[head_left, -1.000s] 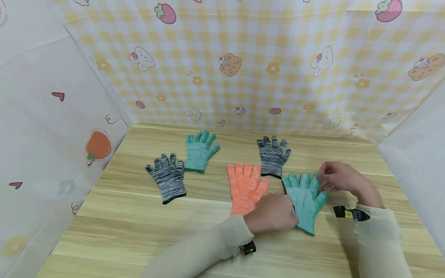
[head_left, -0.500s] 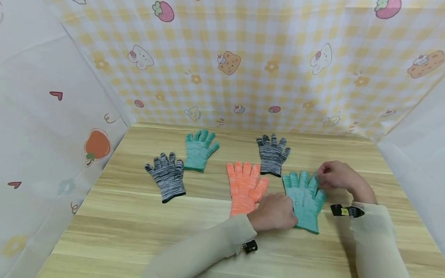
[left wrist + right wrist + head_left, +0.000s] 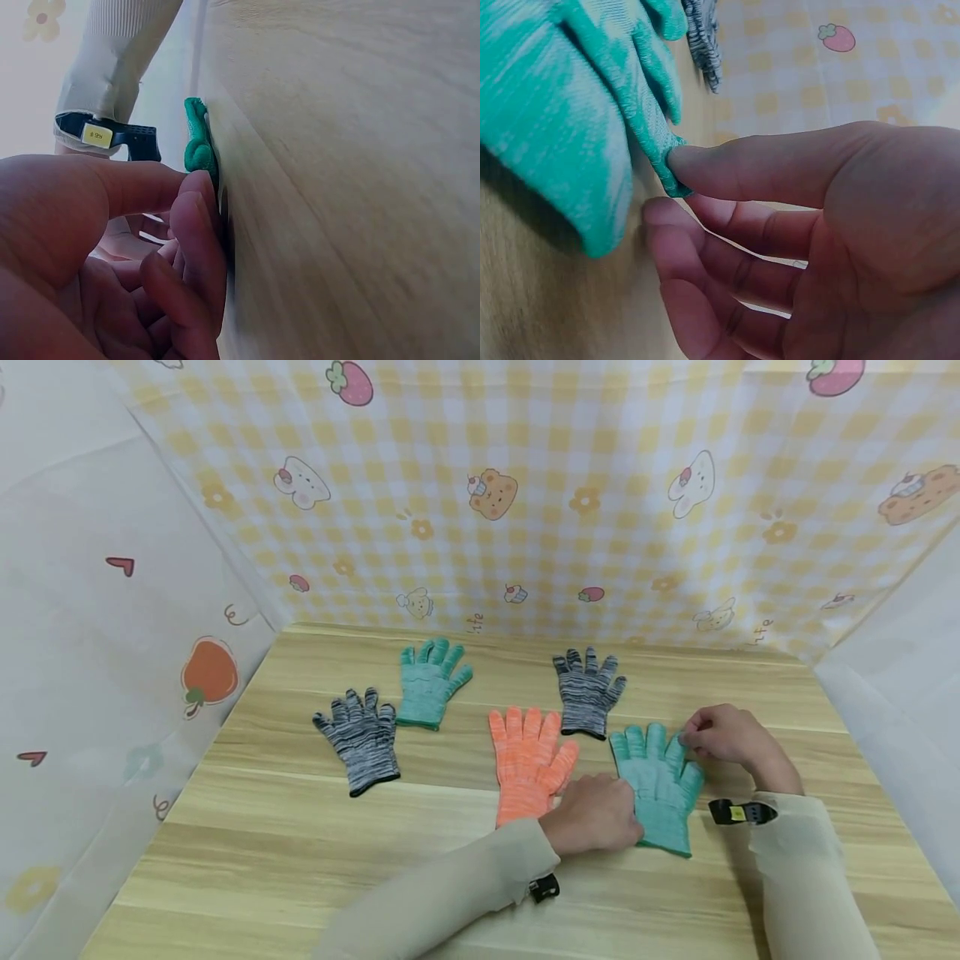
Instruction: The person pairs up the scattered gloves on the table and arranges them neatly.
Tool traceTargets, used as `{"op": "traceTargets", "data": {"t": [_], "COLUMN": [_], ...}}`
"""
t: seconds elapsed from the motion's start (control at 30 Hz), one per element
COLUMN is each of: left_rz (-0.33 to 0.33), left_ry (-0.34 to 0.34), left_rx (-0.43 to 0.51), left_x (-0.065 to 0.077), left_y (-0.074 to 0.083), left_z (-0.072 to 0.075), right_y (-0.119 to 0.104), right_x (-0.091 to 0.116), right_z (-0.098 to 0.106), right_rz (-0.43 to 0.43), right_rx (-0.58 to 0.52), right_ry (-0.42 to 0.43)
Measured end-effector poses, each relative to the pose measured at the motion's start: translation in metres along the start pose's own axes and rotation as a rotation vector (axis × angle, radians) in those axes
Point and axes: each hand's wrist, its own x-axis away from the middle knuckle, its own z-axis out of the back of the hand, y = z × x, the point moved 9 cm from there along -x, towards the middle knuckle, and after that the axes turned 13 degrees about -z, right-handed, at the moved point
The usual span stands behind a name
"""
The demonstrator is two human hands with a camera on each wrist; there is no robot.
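Observation:
A green knit glove [image 3: 660, 793] lies flat at the right of the table, its fingers toward the back. My right hand [image 3: 731, 737] pinches the tip of one of its fingers; the right wrist view shows the thumb [image 3: 742, 169] on that green fingertip, the other fingers curled below. At the glove's left lower edge, my left hand [image 3: 596, 817] pinches the fabric near the cuff. Up close in the left wrist view, thumb and forefinger meet at the green edge [image 3: 198, 142]. Left of it lies an orange glove [image 3: 528, 764], its cuff partly hidden by my left hand.
A grey-black striped glove [image 3: 588, 693] lies behind, between the orange and green ones. Further left are another green glove [image 3: 429, 685] and a second striped glove [image 3: 362, 742]. A patterned cloth [image 3: 540, 543] hangs along the back edge of the wooden table [image 3: 247, 852].
The green glove's cuff has swung slightly to the right and the glove lies straighter and flatter. My right hand has shifted slightly left. The other gloves stay put.

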Motion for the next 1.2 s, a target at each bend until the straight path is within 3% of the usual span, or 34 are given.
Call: {"op": "traceTargets", "data": {"t": [0.97, 1.07, 1.2], "left_rz": [-0.003, -0.025, -0.11], "left_ry": [-0.037, -0.02, 0.036], "left_rx": [-0.016, 0.015, 0.063], "left_x": [0.001, 0.007, 0.015], "left_y": [0.003, 0.003, 0.006], "left_z": [0.002, 0.007, 0.02], "right_y": [0.011, 0.01, 0.005], "right_x": [-0.003, 0.0, 0.004], "right_z": [0.004, 0.007, 0.012], "right_rz": [-0.063, -0.067, -0.047], "right_rx": [0.011, 0.002, 0.006], "right_ry": [0.024, 0.022, 0.054]}}
